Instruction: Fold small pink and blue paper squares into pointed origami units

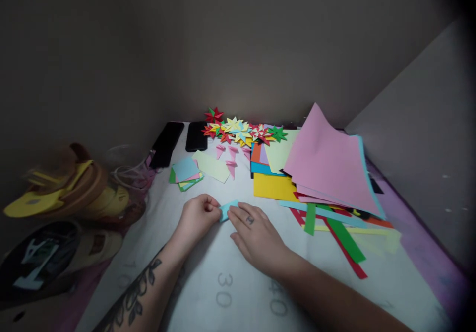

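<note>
A small light-blue folded paper (227,209) lies on the white mat (208,282) between both hands. My left hand (197,218) pinches its left end with curled fingers. My right hand (256,235), a ring on one finger, lies flat with its fingertips pressing on the paper's right end. Three small pink folded pieces (230,158) lie farther back, in front of a row of finished coloured paper stars (241,131).
A small stack of coloured squares (186,173) and a pale yellow sheet (211,166) sit behind the hands. Large pink, yellow and blue sheets (327,168) with green and red strips (342,240) lie at right. Two dark phones (178,138) rest at the back. Bags crowd the left.
</note>
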Demonstrator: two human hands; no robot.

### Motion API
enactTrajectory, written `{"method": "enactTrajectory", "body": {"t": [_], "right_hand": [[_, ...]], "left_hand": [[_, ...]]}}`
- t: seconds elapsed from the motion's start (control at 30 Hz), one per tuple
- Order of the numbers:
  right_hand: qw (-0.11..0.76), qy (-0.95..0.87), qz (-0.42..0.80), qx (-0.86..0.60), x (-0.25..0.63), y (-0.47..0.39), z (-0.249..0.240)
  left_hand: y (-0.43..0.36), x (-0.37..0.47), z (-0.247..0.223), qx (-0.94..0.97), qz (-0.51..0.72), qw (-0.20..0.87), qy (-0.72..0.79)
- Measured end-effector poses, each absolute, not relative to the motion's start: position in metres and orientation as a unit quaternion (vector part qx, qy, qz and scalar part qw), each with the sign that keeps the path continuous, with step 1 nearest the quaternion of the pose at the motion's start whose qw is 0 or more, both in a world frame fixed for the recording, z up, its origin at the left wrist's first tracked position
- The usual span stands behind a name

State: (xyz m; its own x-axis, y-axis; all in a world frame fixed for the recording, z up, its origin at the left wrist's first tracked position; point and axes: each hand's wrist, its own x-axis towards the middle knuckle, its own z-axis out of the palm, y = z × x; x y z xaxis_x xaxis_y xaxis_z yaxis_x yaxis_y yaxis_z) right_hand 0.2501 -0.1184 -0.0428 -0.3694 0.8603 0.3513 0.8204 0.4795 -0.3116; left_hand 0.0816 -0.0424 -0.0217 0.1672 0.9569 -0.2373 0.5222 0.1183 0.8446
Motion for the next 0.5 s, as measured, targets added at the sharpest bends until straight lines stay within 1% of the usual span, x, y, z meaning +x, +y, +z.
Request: {"method": "enactTrajectory", "body": {"t": [0.13, 0.33, 0.4, 0.5], "right_hand": [[0.236, -0.831, 0.016, -0.504, 0.250, -0.122, -0.044], [0.238, -0.823, 0.037, -0.515, 0.248, -0.123, -0.043], [0.272, -0.798, 0.064, -0.535, 0.251, -0.121, -0.042], [0.362, -0.713, 0.124, -0.587, 0.260, -0.114, -0.039]], "left_hand": [[-0.043, 0.083, -0.019, 0.634, 0.234, 0.423, 0.603], [-0.045, 0.084, -0.018, 0.665, 0.222, 0.391, 0.596], [-0.047, 0.083, -0.017, 0.687, 0.237, 0.384, 0.570], [-0.052, 0.080, -0.011, 0.726, 0.264, 0.371, 0.516]]}}
